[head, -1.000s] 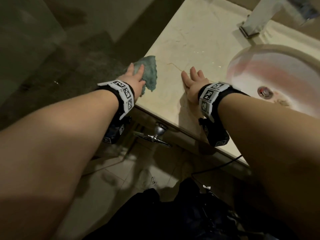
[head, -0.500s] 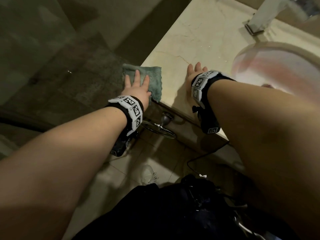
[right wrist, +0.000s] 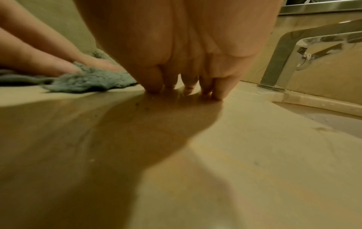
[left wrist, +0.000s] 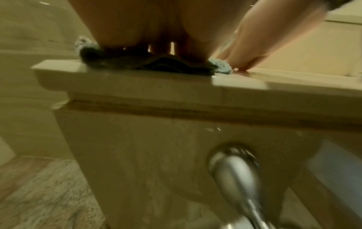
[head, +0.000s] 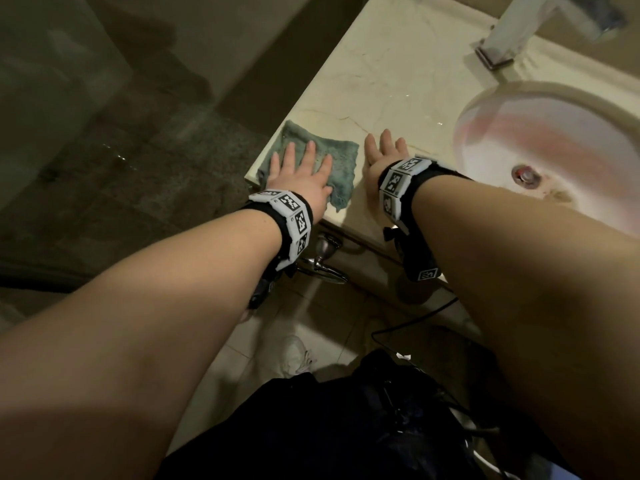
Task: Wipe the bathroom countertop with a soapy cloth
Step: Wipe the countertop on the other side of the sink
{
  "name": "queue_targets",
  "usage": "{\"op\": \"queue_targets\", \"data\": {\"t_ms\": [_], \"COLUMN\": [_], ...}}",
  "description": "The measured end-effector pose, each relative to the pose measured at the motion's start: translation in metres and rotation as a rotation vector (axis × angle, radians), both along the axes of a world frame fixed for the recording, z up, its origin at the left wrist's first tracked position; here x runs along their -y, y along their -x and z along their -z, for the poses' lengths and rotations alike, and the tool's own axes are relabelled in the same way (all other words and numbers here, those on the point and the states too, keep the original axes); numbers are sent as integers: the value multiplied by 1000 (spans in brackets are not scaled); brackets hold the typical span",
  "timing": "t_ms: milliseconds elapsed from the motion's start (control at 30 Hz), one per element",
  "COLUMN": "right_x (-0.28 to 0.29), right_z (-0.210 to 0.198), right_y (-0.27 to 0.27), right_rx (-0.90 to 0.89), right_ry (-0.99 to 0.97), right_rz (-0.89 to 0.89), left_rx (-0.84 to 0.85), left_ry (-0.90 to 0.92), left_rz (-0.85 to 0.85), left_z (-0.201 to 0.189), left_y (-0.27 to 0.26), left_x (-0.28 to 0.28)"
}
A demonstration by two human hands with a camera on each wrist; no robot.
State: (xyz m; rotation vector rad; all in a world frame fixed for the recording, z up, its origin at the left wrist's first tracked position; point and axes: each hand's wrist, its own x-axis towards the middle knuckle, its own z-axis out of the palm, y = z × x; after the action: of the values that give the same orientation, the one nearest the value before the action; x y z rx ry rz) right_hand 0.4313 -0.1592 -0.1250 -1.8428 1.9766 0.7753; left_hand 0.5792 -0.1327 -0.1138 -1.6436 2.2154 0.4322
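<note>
Dim warm light, soft blur, wide-angle edge distortion, dark shadows underneath

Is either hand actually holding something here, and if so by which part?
Nothing is gripped. The left hand presses flat on the middle of the cloth with straight fingers; the right hand rests flat on the bare countertop beside it.

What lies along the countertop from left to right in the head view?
Grey-green terry cloth under the flat left hand → right hand flat on the beige marble countertop → round white sink basin.
</note>
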Motion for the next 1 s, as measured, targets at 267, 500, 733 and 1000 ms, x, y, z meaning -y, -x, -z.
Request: {"op": "queue_targets", "data": {"t_ms": [267,500,733,1000], "right_x": [4,3,3,-3], "right_z": [7,3,-1,-1], "right_y": [6,7,7,3], "right_rx": [42,70,90,28], "right_ry": [-39,-17,14,34], "right_rz": [-21,0,21,0], "left_rx": [-40,-35,-7,-47], "left_ry": [-22,-9,8,-23], "left_rz": [-62,-27,-98,-140], "left_z": [1,5,8,2], "left_y": [5,-6,-29,-28], "left_x": [38,40,24,-19]}}
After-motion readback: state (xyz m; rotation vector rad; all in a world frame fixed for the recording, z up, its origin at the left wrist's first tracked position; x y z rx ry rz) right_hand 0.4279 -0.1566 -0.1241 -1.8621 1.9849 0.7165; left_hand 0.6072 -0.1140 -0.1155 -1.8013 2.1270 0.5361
